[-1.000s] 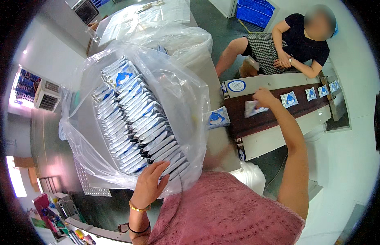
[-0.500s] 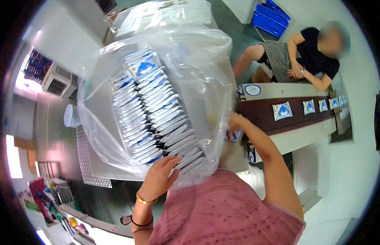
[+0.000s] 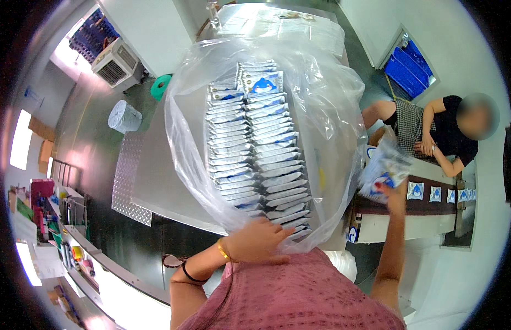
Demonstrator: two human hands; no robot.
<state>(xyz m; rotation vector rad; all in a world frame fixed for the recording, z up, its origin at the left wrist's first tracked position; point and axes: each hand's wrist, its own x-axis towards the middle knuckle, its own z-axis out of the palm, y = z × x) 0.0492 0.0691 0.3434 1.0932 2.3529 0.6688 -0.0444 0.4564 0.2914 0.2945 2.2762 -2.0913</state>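
A large clear plastic bag (image 3: 184, 159) lies spread on the table, with two long rows of small white and blue sealed packets (image 3: 277, 148) standing on edge in it. My left hand (image 3: 260, 240) rests at the near end of the rows, fingers extended against the last packets and the bag's edge. To the right of the bag, my right hand (image 3: 394, 197) is closed on a white and blue packet (image 3: 383, 170), held up over the belt's near end. Motion blurs that packet, so I cannot tell whether there is more than one.
A dark conveyor belt (image 3: 371, 205) on the right carries several spaced packets (image 3: 435, 194). Beyond it sits a person in black (image 3: 448, 121), hands together. Another covered table (image 3: 255, 25) stands at the back. A white bin (image 3: 124, 116) is on the floor at left.
My right hand has risen from beside the bag's right edge and now holds the packet in the air. My left hand stays by the near packets. The whole view has swung.
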